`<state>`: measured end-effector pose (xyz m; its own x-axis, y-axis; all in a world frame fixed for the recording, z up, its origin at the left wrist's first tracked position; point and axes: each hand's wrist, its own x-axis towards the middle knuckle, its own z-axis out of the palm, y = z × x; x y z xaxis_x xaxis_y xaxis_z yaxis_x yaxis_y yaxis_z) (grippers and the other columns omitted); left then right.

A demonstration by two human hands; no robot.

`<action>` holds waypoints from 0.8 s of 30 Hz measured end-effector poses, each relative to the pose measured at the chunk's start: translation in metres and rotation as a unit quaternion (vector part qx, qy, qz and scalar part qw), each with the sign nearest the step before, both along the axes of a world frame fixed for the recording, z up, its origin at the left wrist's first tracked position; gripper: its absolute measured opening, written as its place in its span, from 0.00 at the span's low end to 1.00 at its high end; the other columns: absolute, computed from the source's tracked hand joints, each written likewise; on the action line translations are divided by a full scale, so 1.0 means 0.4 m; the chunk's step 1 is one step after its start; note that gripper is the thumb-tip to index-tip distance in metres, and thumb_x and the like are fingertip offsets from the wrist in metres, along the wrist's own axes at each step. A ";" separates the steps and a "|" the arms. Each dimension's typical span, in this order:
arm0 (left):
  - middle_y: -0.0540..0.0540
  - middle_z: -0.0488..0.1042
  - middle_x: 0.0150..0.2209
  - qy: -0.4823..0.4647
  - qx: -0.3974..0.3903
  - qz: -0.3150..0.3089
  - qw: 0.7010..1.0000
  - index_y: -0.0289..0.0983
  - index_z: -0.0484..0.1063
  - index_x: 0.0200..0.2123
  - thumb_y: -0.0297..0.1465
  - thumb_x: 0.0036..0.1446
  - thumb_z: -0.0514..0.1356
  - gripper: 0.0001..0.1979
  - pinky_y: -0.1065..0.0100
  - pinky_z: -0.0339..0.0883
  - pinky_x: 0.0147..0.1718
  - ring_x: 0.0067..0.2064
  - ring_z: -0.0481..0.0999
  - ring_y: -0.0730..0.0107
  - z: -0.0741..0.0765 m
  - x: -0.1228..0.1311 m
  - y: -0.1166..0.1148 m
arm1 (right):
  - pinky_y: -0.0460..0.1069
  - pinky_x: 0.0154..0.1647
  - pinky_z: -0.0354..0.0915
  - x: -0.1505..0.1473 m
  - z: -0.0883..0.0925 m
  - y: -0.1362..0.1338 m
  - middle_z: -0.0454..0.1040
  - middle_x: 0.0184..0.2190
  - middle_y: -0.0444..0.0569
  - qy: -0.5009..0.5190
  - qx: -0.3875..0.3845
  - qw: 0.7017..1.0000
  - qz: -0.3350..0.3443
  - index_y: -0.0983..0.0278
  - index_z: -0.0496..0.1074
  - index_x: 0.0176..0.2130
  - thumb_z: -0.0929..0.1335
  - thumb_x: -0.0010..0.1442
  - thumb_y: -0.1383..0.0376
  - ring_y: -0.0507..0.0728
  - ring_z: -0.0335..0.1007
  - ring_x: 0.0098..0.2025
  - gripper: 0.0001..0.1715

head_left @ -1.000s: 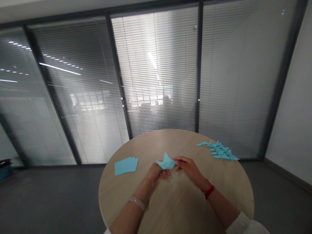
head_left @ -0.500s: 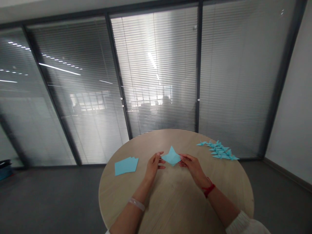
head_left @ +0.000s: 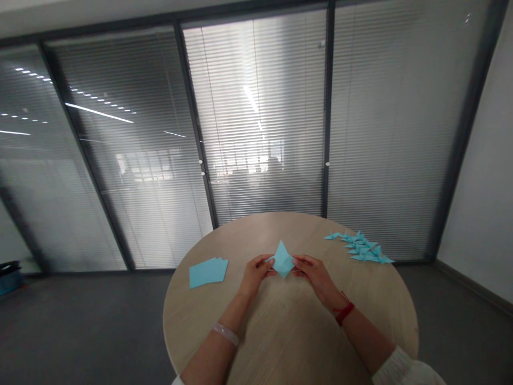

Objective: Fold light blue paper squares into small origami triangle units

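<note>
Between my two hands, over the middle of the round table, is a light-blue piece of folded origami paper (head_left: 283, 260), diamond-shaped with one point facing away from me. My left hand (head_left: 255, 272) pinches its left corner between thumb and fingers. At the opposite corner my right hand (head_left: 312, 271) grips the paper the same way. The fingertips behind the paper are partly hidden. Left of my left hand lies a loose stack of light-blue paper sheets (head_left: 208, 272). Several folded blue paper cranes (head_left: 363, 248) sit in a cluster toward the table's far right edge.
The round wooden table (head_left: 280, 342) carries all the paper. Beyond it stands a glass partition with blinds (head_left: 260, 117) and dark frames. A dark-blue object (head_left: 8, 278) is on the floor at the far left, and a white wall (head_left: 481, 214) rises at right.
My left hand has closed in on the paper's left corner, its fingers no longer spread. The paper has changed shape, now narrower and taller between my hands.
</note>
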<state>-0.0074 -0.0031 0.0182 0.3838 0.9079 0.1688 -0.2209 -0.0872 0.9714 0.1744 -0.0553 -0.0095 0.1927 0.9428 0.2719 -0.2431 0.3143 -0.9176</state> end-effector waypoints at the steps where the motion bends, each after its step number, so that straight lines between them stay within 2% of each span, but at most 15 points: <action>1: 0.45 0.77 0.31 -0.005 -0.008 -0.006 1.000 0.32 0.76 0.36 0.40 0.37 0.70 0.22 0.68 0.70 0.35 0.32 0.74 0.70 0.000 0.000 -0.001 | 0.50 0.33 0.69 -0.001 0.001 -0.001 0.77 0.32 0.51 -0.005 -0.002 1.000 0.001 0.66 0.77 0.35 0.75 0.43 0.53 0.56 0.72 0.32 0.22; 9: 0.41 0.77 0.37 -0.029 -0.034 -0.048 0.998 0.32 0.76 0.35 0.36 0.41 0.69 0.18 0.66 0.69 0.41 0.37 0.75 0.68 -0.009 -0.002 -0.002 | 0.48 0.33 0.66 0.003 -0.003 0.007 0.77 0.31 0.50 -0.104 -0.010 0.994 -0.040 0.65 0.78 0.33 0.73 0.44 0.51 0.56 0.70 0.32 0.22; 16: 0.42 0.78 0.36 -0.044 -0.061 -0.058 0.995 0.31 0.77 0.33 0.34 0.39 0.70 0.17 0.66 0.69 0.42 0.36 0.75 0.68 -0.004 0.002 -0.013 | 0.48 0.33 0.63 -0.002 0.004 0.001 0.76 0.28 0.48 -0.182 0.016 0.981 -0.062 0.66 0.78 0.33 0.71 0.47 0.49 0.55 0.69 0.30 0.23; 24: 0.40 0.78 0.36 -0.046 -0.062 -0.095 0.992 0.31 0.77 0.35 0.35 0.41 0.69 0.17 0.66 0.68 0.43 0.36 0.76 0.66 -0.003 0.008 -0.022 | 0.50 0.39 0.65 -0.009 0.012 -0.005 0.77 0.33 0.51 -0.224 0.035 0.972 -0.056 0.65 0.77 0.35 0.69 0.50 0.48 0.59 0.72 0.36 0.24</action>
<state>-0.0044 -0.0118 0.0172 0.5376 0.8369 0.1030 -0.3110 0.0832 0.9468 0.1709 -0.0574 -0.0047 0.1411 0.8986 0.4155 0.2155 0.3818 -0.8988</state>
